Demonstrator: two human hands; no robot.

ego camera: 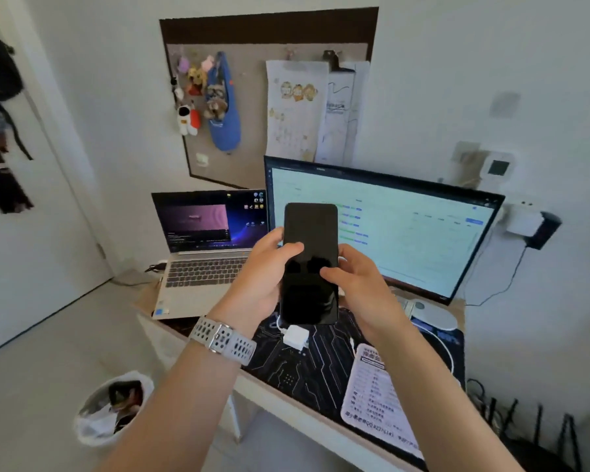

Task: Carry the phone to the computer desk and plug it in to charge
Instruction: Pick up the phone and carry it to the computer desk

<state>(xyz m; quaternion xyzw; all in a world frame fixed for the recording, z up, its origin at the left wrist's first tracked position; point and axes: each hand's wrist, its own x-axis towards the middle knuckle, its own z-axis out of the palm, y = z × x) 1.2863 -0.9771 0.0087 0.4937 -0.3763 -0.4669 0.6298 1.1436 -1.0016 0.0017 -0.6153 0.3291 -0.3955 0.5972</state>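
A black phone (310, 264) with a dark screen is held upright above the computer desk (198, 330). My left hand (264, 272) grips its left edge, thumb across the screen. My right hand (360, 284) holds the right edge, thumb on the glass. Just below the phone's bottom end, a white charger block (296, 336) lies on the dark circuit-pattern desk mat (307, 366), with a white cable (279, 324) curling from it. The cable's plug end is hidden behind the phone.
An open laptop (201, 247) sits at the desk's left, a large lit monitor (406, 229) behind my hands. A printed sheet (377, 400) and a white round pad (435, 316) lie at the right. A lined waste bin (111, 408) stands on the floor at the left.
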